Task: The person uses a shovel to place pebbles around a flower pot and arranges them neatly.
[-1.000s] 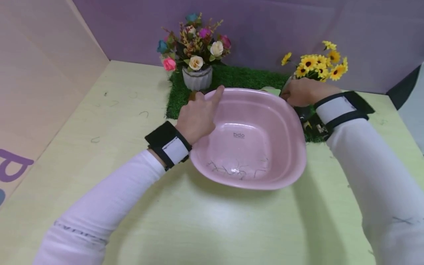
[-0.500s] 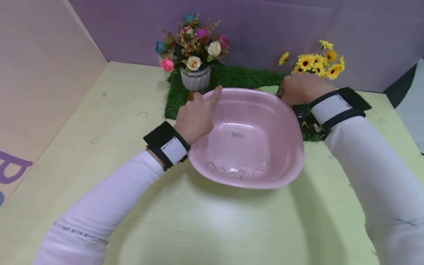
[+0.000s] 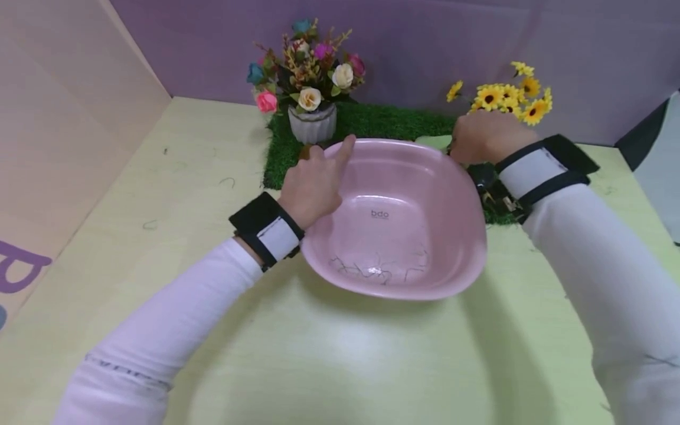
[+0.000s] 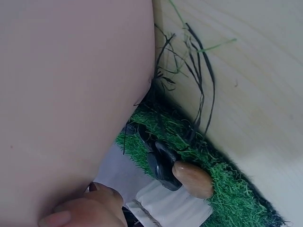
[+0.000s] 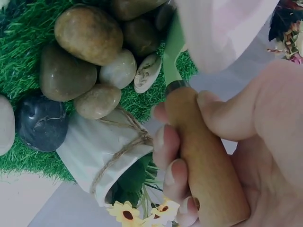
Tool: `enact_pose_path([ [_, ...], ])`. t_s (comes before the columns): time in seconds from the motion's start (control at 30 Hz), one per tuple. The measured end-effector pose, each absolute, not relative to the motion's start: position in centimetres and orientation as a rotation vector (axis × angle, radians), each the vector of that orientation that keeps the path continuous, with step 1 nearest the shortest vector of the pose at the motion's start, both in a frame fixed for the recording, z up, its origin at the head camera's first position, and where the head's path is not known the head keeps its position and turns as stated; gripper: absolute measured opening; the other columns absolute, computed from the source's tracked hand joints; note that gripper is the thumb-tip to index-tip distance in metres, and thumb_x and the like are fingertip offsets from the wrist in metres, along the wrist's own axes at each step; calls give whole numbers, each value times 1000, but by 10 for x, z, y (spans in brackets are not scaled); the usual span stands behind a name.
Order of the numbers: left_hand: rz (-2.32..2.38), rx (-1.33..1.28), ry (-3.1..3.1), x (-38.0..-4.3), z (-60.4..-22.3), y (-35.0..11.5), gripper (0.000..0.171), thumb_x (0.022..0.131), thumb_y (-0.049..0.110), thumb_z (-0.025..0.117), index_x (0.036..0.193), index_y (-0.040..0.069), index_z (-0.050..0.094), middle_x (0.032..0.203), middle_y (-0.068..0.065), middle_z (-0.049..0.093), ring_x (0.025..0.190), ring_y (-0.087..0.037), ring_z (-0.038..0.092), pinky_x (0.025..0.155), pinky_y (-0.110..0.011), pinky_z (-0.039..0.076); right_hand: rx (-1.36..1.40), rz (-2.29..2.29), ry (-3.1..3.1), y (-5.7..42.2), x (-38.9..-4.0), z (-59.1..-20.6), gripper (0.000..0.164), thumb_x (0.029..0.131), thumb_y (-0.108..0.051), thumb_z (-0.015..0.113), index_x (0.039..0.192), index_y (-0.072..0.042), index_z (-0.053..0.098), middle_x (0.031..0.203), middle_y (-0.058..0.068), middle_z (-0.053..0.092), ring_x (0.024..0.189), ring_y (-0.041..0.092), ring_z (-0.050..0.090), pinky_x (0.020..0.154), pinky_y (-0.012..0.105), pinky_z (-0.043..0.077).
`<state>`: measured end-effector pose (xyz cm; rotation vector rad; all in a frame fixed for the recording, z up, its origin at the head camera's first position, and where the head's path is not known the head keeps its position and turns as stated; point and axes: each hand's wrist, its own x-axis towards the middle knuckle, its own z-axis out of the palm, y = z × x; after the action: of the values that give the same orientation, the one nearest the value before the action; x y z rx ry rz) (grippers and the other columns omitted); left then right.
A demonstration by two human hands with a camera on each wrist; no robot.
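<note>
My left hand grips the left rim of a pink basin, its index finger stretched along the edge. The basin tilts toward me, with thin dark grass-like strands in its bottom. In the right wrist view, my right hand holds the wooden handle of a garden trowel. The trowel's pale green head runs behind the basin's far rim and is mostly hidden. Near that hand lie smooth stones and a white pot of yellow flowers, tipped by the camera's angle.
Artificial turf lies behind the basin, bearing a pot of mixed flowers. Dark and brown stones rest by the turf's left edge. Loose strands are scattered on the table. A purple wall stands behind.
My right hand has risen slightly with the trowel, covering more of the yellow flowers' base. The left hand and basin keep nearly the same place; the whole view has shifted a little.
</note>
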<state>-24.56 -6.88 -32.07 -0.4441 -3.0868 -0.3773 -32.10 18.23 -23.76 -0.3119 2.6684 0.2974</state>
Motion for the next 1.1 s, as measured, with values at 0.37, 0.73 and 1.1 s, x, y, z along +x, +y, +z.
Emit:
enact_pose_path([
  [0.37, -390, -440, -3108, -246, -319, -70, 89, 88, 8, 65, 160, 23, 14, 116, -31, 54, 63, -27, 59, 46, -34, 51, -295, 347, 2695, 189, -314, -230, 22, 93, -24, 48, 88, -6, 58, 63, 1, 35, 58, 19, 41, 51, 32, 35],
  [0.73, -378, -448, -3105, -245, -319, -69, 89, 88, 9, 65, 160, 22, 14, 118, -32, 54, 63, -28, 59, 47, -35, 51, -243, 447, 2826, 191, -306, -221, 30, 89, -18, 50, 60, -12, 41, 56, -1, 30, 52, 18, 36, 57, 38, 38],
  [1.1, -368, -465, -3081, -246, -319, -69, 87, 88, 9, 64, 159, 21, 16, 115, -32, 56, 64, -29, 60, 47, -36, 52, -421, 632, 2984, 184, -300, -220, 29, 86, -19, 54, 60, -7, 49, 64, 15, 55, 93, 55, 55, 96, 67, 36],
])
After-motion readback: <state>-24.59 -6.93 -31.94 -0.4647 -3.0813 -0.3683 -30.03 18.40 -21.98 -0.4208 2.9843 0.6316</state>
